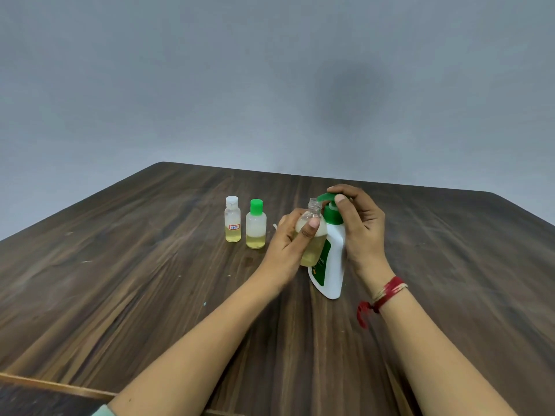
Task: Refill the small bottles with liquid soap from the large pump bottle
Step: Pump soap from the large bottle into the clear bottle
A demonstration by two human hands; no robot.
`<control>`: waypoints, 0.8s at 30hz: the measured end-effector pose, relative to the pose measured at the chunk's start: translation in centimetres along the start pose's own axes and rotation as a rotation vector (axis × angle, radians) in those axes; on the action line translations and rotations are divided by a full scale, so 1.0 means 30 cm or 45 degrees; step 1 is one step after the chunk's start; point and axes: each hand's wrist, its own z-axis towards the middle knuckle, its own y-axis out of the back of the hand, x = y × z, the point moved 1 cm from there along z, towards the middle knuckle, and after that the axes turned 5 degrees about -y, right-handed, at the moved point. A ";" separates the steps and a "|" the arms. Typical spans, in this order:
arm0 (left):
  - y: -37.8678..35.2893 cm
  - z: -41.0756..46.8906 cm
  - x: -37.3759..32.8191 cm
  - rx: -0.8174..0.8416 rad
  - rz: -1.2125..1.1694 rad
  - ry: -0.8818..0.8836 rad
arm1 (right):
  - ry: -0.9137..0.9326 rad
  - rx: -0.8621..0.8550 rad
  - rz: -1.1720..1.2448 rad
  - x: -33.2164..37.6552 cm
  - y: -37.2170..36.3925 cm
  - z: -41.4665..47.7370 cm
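- My left hand [288, 241] wraps round the uncapped small bottle [314, 207], lifted against the large pump bottle [332, 265] standing on the table [150, 265].
- My right hand [362, 223] curls over the green pump head [324, 197], thumb on top.
- I'd press slowly, keeping the open neck centred under the spout.

Wooden table [150, 280] bears white-capped bottle [233, 222], green-capped bottle [256, 226] and pump bottle [333, 265].
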 end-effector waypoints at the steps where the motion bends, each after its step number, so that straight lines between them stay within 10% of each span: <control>1: 0.000 0.000 0.001 -0.001 -0.007 -0.006 | 0.001 -0.002 -0.008 0.000 -0.001 0.000; 24: 0.005 -0.008 -0.003 0.003 -0.034 -0.005 | 0.012 0.011 -0.019 0.005 -0.002 -0.001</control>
